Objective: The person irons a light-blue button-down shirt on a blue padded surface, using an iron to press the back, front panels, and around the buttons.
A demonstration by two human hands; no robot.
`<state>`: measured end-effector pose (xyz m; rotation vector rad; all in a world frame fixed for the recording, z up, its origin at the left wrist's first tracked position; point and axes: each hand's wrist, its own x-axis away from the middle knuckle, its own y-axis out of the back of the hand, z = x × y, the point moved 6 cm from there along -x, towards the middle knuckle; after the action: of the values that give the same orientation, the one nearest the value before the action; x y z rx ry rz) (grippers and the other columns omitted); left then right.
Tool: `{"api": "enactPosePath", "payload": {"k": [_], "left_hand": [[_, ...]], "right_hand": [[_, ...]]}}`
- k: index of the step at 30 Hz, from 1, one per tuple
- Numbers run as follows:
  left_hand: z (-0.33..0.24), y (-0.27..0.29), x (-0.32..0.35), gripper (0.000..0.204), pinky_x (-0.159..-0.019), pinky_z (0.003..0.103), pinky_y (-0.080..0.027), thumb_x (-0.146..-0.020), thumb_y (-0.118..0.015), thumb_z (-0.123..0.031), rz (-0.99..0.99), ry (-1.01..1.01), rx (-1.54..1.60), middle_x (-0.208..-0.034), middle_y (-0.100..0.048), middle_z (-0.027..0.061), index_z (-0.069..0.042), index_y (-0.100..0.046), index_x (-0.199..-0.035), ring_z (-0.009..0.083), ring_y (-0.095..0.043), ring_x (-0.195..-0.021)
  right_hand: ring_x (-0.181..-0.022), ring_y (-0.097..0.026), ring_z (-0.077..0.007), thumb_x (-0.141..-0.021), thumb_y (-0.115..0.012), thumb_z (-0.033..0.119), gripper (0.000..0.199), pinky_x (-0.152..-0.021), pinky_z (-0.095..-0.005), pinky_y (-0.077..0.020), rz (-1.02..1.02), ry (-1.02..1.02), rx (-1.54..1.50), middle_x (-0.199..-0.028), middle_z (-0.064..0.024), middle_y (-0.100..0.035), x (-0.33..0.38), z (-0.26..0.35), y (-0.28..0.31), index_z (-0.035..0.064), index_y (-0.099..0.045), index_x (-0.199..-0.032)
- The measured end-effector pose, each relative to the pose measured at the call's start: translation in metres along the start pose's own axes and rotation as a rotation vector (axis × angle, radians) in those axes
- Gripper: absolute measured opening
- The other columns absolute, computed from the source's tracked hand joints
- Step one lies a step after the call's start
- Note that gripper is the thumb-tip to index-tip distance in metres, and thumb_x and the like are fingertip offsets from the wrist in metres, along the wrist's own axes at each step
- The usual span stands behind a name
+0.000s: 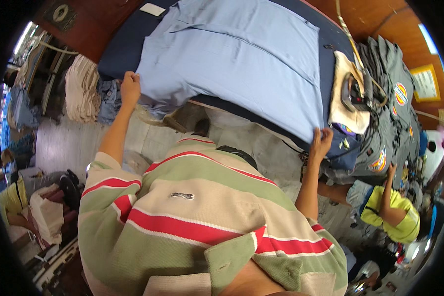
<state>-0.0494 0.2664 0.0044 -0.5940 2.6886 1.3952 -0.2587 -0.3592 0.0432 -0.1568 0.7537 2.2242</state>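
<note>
A light blue garment (232, 54) lies spread over the dark-covered table in front of me; whether it is a shirt or trousers I cannot tell. A long fold line runs across it, and its near left part hangs in loose folds over the table edge. My left hand (130, 89) is closed on the garment's left edge. At its near right corner my right hand (321, 143) pinches the cloth between fingers and thumb. The cloth between my hands looks fairly flat, with small wrinkles. An iron (356, 93) rests on a beige cloth pad (340, 74) right of the garment.
Dark grey garments with round patches (387, 103) are piled beyond the iron, whose cord rises behind it. Beige folded clothes (83, 89) are stacked at left. A white flat object (152, 9) lies at the table's far left. A person in a yellow top (394, 214) is at right.
</note>
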Motion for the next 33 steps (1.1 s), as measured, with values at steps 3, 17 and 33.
{"api": "enactPosePath", "payload": {"k": [3,17,33], "left_hand": [[-0.002,0.0,0.031,0.024,-0.07,0.042,-0.044,-0.087,-0.054,-0.028,0.039,0.11,0.025,-0.085,-0.062,0.0127,-0.008,-0.051,-0.099,0.0339,-0.06,-0.079],[-0.087,-0.077,-0.185,0.041,-0.096,0.052,-0.032,-0.088,-0.047,-0.043,0.177,0.166,-0.358,-0.12,-0.054,0.0079,-0.016,-0.055,-0.119,0.0268,-0.047,-0.116],[-0.102,-0.111,-0.264,0.042,-0.097,0.053,-0.03,-0.08,-0.055,-0.027,0.241,-0.332,-0.587,-0.129,-0.049,0.0008,-0.018,-0.051,-0.121,0.0222,-0.045,-0.119]], "right_hand": [[-0.079,-0.049,-0.0193,-0.082,-0.063,0.012,0.026,-0.078,-0.0297,-0.0416,-0.06,-0.109,0.225,-0.087,-0.0082,-0.052,0.033,-0.037,0.021,-0.0021,-0.051,-0.1],[-0.107,-0.048,-0.0354,-0.088,-0.055,0.027,0.03,-0.092,-0.0417,-0.0357,0.149,0.196,0.47,-0.115,-0.0184,-0.053,-0.156,0.0,-0.124,0.0016,-0.059,-0.103],[-0.123,-0.038,-0.0332,-0.089,-0.049,0.035,0.042,-0.099,-0.0452,-0.0274,0.225,0.2,0.802,-0.134,-0.0166,-0.041,-0.153,-0.013,-0.162,0.0094,-0.05,-0.122]]}}
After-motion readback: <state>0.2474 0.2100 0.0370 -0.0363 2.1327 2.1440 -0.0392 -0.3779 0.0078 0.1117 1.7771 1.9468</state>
